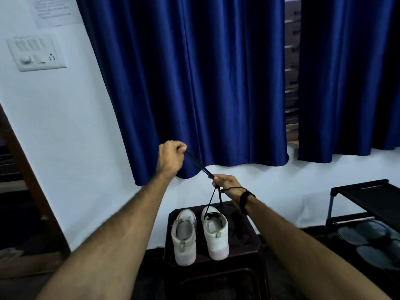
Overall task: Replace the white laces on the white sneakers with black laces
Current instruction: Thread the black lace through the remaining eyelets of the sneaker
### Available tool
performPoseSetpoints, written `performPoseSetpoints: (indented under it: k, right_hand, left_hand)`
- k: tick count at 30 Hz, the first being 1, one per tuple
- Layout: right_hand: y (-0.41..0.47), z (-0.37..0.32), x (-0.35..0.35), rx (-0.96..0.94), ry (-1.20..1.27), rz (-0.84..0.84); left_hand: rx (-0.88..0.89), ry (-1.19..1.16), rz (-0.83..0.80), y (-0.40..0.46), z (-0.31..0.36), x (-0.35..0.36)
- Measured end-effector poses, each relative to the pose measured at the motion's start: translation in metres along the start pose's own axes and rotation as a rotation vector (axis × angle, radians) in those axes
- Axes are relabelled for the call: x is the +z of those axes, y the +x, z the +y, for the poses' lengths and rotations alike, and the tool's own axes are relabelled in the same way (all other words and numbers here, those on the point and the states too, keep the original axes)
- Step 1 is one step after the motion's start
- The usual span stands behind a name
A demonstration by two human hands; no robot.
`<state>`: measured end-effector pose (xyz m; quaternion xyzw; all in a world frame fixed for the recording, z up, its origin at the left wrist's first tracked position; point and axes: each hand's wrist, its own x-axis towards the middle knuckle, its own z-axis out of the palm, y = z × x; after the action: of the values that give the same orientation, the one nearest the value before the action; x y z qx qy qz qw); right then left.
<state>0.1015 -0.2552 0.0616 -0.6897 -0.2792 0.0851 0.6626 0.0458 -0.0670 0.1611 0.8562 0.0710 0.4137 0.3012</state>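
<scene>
Two white sneakers stand heels toward me on a dark stool. The left sneaker shows no lace. Through the front eyelets of the right sneaker runs a black lace, and both strands rise taut from the shoe. My right hand grips the strands above the shoe. My left hand is raised higher to the left and pinches the lace ends, stretched tight between both hands. Another black lace lies on the stool right of the shoes.
Blue curtains hang right behind the hands, over a white wall. A black shoe rack with sandals stands at the right. A switch panel is on the wall at upper left, with a wooden door frame at the left edge.
</scene>
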Motion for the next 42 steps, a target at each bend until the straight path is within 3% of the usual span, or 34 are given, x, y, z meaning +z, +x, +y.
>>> performPoseSetpoints:
  k: [3, 9, 14, 17, 19, 21, 23, 26, 29, 33, 39, 42]
  right_hand:
    - [0.003, 0.005, -0.001, -0.010, -0.004, 0.064]
    - [0.017, 0.007, -0.003, -0.055, -0.200, 0.010]
    - [0.023, 0.003, 0.000, -0.083, -0.325, 0.008]
    - [0.026, 0.000, -0.001, -0.109, -0.500, -0.023]
    - [0.029, -0.003, -0.005, -0.142, -0.595, -0.061]
    - [0.032, -0.005, -0.006, -0.175, -0.682, -0.099]
    - [0.035, -0.006, -0.006, -0.200, -0.733, -0.121]
    - [0.037, -0.005, -0.004, -0.195, -0.688, -0.088]
    - [0.038, 0.004, -0.004, -0.150, -0.580, -0.022]
    - [0.040, 0.021, -0.007, -0.204, -0.611, 0.057]
    - [0.041, 0.033, -0.010, -0.214, -0.675, 0.119]
    - [0.043, 0.038, -0.009, -0.220, -0.656, 0.151]
  left_hand:
    - [-0.143, 0.005, 0.039, -0.021, -0.039, 0.012]
    - [-0.561, -0.196, 0.052, -0.085, -0.086, 0.068]
    - [-0.594, -0.254, -0.257, -0.123, -0.069, 0.117]
    - [-0.484, -0.169, -0.281, -0.118, -0.056, 0.126]
    - [-0.495, -0.347, -0.181, -0.105, -0.050, 0.121]
    - [-0.567, -0.684, -0.184, -0.091, -0.045, 0.115]
    - [-0.628, -0.945, -0.364, -0.086, -0.036, 0.112]
    - [-0.637, -1.076, -0.577, -0.089, -0.034, 0.122]
    - [-0.688, -0.988, -0.526, -0.094, -0.042, 0.133]
    - [-0.649, -0.835, -0.406, -0.097, -0.055, 0.136]
    - [-0.500, -0.682, -0.451, -0.097, -0.054, 0.126]
    - [-0.398, -0.397, -0.483, -0.086, -0.057, 0.123]
